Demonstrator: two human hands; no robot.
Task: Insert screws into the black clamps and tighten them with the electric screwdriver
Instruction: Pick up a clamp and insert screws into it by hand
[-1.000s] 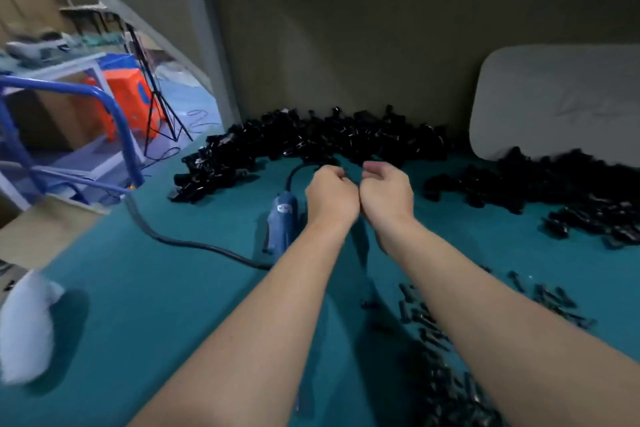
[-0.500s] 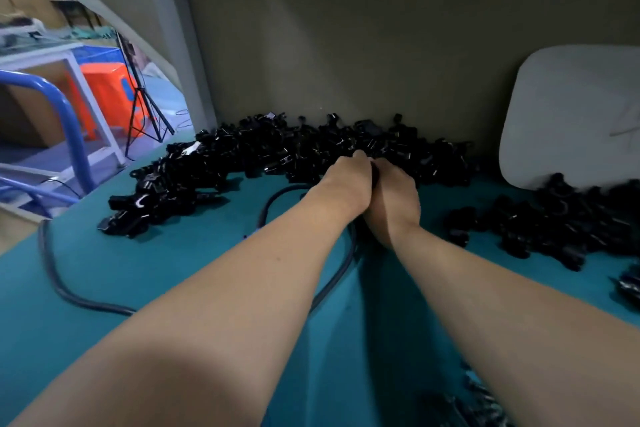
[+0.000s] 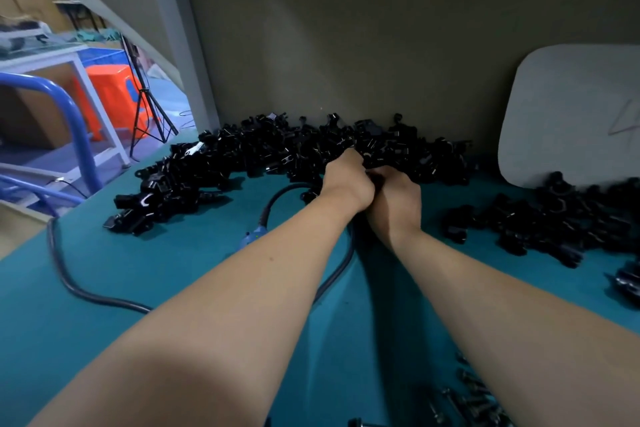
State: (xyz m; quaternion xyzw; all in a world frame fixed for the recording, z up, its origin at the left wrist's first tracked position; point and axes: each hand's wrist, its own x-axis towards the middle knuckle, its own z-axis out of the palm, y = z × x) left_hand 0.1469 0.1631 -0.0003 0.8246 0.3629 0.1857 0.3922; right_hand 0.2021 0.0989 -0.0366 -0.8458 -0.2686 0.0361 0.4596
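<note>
Starting nearest: a scatter of dark screws (image 3: 464, 399) lay on the teal table (image 3: 145, 288) at the bottom right, just beside the right forearm. Both bare forearms ran forward across the table, converging. A thick dark cable (image 3: 65, 270) looped in from the left edge, went out of sight behind the left forearm and showed again between the arms. Of the electric screwdriver (image 3: 252, 239) only a small blue part showed, lying on the table against the far side of the left forearm, with cable curving out of it towards the hands. The rest of the tool was hidden.

Middle distance: left hand (image 3: 348, 184) and right hand (image 3: 398, 199) were side by side, touching, at the near edge of the main pile of black clamps (image 3: 270, 152). The backs of both hands faced the camera. Fingers were curled forward and down, tips out of sight among the clamps. A dark piece showed in the gap between the hands; I could not tell whether either hand gripped it, or anything.

The pile ran along the foot of the wall (image 3: 346, 45). A second heap of clamps (image 3: 554, 218) lay well apart to the right, below a white board (image 3: 571, 107) leaning on the wall.

Far left, beyond the table: a blue rail (image 3: 78, 128), an orange stool (image 3: 110, 94), a black tripod (image 3: 147, 114).
</note>
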